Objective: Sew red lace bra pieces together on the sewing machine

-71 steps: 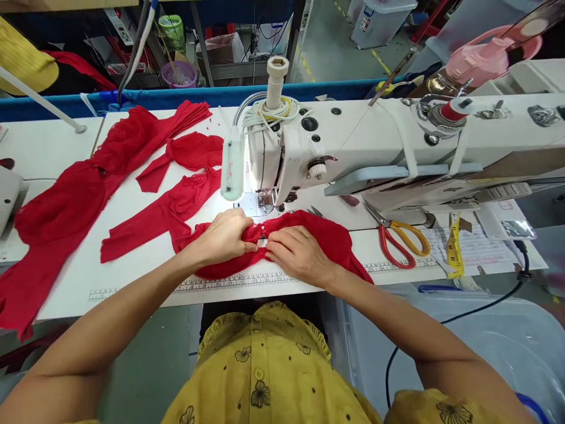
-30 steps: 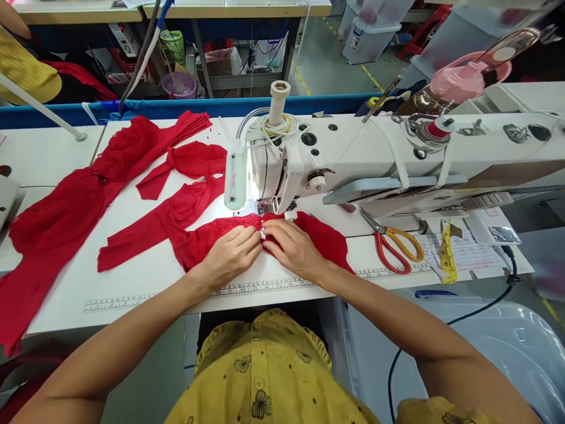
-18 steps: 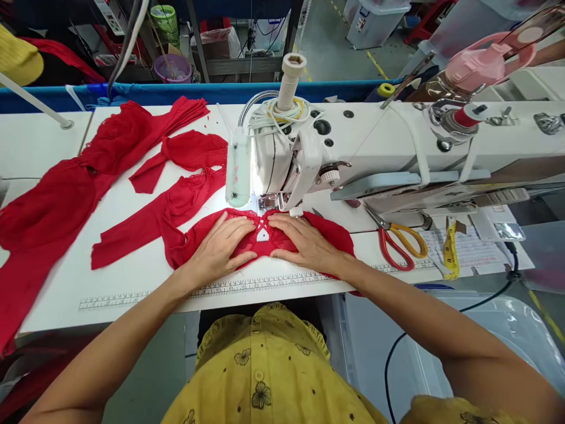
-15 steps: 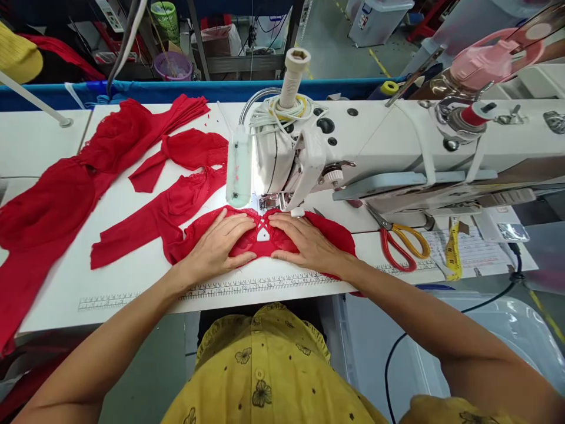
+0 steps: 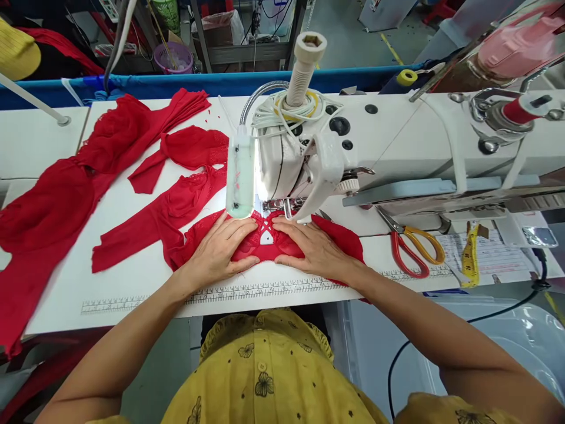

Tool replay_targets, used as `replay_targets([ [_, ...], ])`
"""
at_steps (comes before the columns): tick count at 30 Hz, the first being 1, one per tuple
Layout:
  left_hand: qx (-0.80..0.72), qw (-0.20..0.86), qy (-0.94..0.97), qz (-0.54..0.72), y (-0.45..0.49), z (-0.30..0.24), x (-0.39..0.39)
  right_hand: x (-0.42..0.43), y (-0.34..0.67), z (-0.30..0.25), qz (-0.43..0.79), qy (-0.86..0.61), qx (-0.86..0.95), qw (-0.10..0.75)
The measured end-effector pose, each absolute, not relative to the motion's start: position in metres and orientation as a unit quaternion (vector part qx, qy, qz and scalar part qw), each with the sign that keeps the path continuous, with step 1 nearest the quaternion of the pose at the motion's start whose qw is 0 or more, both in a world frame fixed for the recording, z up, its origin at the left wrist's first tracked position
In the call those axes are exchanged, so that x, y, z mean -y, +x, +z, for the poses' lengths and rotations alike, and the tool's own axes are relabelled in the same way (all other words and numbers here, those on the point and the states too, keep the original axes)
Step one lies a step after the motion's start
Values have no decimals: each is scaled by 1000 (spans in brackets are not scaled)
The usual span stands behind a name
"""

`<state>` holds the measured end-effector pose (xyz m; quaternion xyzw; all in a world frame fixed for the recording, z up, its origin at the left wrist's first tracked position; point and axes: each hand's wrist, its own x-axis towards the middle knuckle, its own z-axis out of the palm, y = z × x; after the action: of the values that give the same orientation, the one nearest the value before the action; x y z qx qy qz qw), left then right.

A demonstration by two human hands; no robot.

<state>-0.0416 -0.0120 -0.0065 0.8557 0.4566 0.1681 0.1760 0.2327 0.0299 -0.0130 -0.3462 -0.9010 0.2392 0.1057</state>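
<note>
A red lace garment piece lies flat on the white table just in front of the presser foot of the white sewing machine. My left hand rests flat on its left half, fingers stretched out. On the right half lies my right hand, also flat with fingers apart. Between the two hands the crossed lace straps and a small gap in the fabric show.
More red fabric pieces and a red pile cover the table's left part. Red-and-yellow scissors and a yellow tape measure lie to the right under the machine arm. A clear plastic bin stands low right.
My hands went from pinching the fabric's middle to lying spread flat on either side of it, nearer the presser foot. The view has shifted closer to the machine.
</note>
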Motion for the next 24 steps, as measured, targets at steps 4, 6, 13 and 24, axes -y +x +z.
replay_targets([
  [4,-456,192,852,173,-41,-4,11,-30,233,-13,246,-354,897,96],
  [6,-460,200,848,171,-40,-3,10,-30,232,-13,247,-357,896,90],
  [13,-465,211,843,173,-40,-1,10,-30,232,-11,246,-361,896,82],
  [24,-460,209,844,179,-40,-2,9,-30,233,-13,249,-362,894,84],
])
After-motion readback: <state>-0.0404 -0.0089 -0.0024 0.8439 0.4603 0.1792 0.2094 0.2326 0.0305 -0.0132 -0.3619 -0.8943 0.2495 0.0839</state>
